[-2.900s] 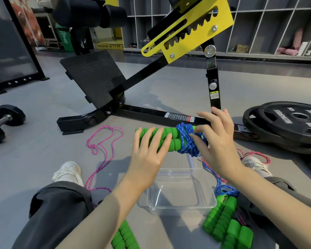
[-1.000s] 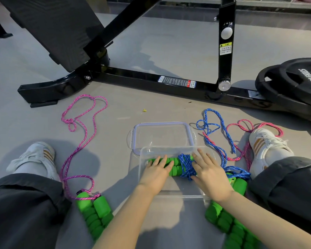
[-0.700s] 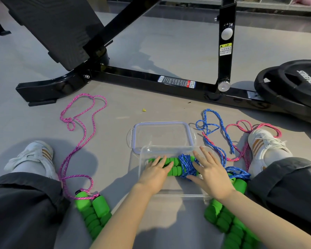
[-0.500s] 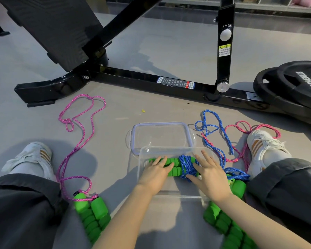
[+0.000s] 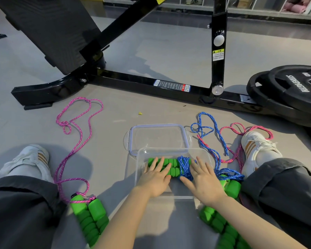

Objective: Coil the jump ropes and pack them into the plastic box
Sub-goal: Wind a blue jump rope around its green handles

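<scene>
From where I stood, the black bench frame [image 5: 151,83] filled the floor at 12 o'clock, with 2 weight plates [image 5: 294,90] stacked against it at 2 o'clock. Neither had any part in the job.

The plastic box [image 5: 176,190] sat between the seated person's legs, within easy reach. Its lid [image 5: 158,137] lay flat just beyond it at 12 o'clock, presumably kept out of the way until the packing was done.

3 ropes were not yet coiled. 1 pink rope [image 5: 75,133] trailed at 9 o'clock, while a loose blue rope [image 5: 210,137] and another pink rope [image 5: 241,128] tangled at 2 o'clock.

The coiled bundle [image 5: 174,167], blue cord wound round green handles, lay inside the box along its far wall. The left hand [image 5: 155,178] rested flat on the handles and the right hand [image 5: 205,184] on the blue winding. Both had their fingers straight and gripped nothing. I judged they were pressing the springy coil down so it would settle.

2.9 seconds earlier, both hands had held that bundle in the air above the empty box. Over the last second the hands had barely shifted.
</scene>
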`<state>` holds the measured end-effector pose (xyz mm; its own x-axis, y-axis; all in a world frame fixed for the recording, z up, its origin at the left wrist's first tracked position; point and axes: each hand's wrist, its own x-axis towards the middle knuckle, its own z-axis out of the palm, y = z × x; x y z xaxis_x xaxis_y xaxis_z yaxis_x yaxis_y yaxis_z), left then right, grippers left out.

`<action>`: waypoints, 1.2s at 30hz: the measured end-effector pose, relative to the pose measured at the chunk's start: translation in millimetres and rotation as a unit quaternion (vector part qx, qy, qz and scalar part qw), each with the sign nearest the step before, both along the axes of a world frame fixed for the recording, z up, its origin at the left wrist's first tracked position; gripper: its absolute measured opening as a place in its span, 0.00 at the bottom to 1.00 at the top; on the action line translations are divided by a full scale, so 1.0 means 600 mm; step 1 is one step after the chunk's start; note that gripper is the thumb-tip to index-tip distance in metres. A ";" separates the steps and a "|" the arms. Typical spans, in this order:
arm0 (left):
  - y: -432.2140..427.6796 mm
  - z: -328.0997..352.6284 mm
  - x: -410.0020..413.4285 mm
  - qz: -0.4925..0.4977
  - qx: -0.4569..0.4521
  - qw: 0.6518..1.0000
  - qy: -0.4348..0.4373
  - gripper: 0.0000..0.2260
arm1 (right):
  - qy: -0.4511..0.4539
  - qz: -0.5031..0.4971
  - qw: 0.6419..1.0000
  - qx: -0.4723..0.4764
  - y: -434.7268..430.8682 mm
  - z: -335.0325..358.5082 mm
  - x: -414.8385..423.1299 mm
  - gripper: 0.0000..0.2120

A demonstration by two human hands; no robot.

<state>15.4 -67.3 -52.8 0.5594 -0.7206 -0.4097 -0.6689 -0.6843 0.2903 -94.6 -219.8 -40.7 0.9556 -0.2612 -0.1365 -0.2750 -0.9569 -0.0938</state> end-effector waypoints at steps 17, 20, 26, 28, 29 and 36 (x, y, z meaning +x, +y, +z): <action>0.006 0.021 -0.015 0.005 0.006 0.999 0.054 0.27 | 0.055 0.028 0.997 -0.040 -0.003 0.004 0.010 0.42; 0.009 0.026 -0.019 -0.001 -0.014 0.999 0.042 0.25 | 0.099 0.120 0.985 -0.080 -0.002 0.013 0.027 0.36; 0.034 0.037 -0.027 -0.055 -0.029 0.998 0.002 0.22 | 0.129 0.128 0.976 -0.121 -0.005 0.002 0.040 0.29; 0.034 0.035 -0.027 -0.057 -0.001 0.998 -0.005 0.23 | 0.139 0.118 0.976 -0.120 0.001 0.004 0.043 0.25; 0.032 0.033 -0.029 -0.060 0.011 0.998 -0.012 0.24 | 0.147 0.113 0.975 -0.125 0.002 0.004 0.042 0.25; 0.036 0.034 -0.034 -0.071 -0.043 0.991 -0.102 0.31 | 0.045 0.114 0.986 -0.114 0.001 0.003 0.037 0.37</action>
